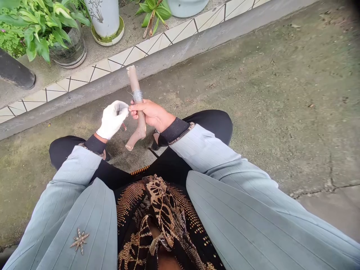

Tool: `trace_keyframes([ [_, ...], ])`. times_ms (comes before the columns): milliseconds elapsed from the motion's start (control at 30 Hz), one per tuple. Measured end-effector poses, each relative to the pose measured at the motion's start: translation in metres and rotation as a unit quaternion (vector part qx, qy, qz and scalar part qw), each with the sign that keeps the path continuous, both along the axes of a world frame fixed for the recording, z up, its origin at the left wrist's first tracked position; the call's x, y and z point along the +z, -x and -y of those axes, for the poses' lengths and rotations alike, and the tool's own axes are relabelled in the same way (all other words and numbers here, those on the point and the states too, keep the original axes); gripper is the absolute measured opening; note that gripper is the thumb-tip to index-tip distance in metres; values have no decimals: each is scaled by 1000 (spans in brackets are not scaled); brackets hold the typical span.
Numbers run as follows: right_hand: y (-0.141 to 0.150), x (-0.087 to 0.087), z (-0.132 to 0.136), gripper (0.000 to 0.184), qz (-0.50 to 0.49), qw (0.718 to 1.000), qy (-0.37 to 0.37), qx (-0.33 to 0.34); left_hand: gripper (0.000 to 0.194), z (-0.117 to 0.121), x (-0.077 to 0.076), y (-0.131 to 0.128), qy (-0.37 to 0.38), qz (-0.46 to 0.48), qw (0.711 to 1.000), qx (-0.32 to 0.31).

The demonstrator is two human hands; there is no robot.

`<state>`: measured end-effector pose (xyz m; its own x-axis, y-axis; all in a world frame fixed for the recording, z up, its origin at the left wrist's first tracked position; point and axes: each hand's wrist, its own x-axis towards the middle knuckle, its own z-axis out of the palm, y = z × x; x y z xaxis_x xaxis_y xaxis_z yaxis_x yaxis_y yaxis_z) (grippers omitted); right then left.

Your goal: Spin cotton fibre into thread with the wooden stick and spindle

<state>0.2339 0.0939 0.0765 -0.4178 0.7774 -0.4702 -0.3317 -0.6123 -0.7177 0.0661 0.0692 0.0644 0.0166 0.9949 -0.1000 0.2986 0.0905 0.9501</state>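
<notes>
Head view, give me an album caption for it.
Bare right hand holding a wire-wrapped branch, white-gloved left hand close by, potted plants beyond.

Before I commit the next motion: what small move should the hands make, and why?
Probably draw the loose wire strand snug with the gloved left hand while the right hand steadies the stick: the strand bows away from the wound coil, near where both hands' fingertips meet.

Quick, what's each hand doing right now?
Left hand: gloved, fingers pinched closed; anything between them is too small to tell.
Right hand: closed on the wire-wrapped stick.
</notes>
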Motion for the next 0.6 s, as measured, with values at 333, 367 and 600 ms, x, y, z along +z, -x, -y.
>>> trace_keyframes([
  [333, -8, -4, -5, 45, 118, 988, -94, -38, 18, -7, 10, -7, 165, 245, 952, 85],
  [367, -8, -3, -5, 45, 130, 985, -107, -38, 18, -9, 9, -5, 180, 255, 946, 83],
  [600, -1, 10, 2, 31, 160, 968, -194, -28, 20, -15, -5, 0, 282, 318, 903, 64],
])
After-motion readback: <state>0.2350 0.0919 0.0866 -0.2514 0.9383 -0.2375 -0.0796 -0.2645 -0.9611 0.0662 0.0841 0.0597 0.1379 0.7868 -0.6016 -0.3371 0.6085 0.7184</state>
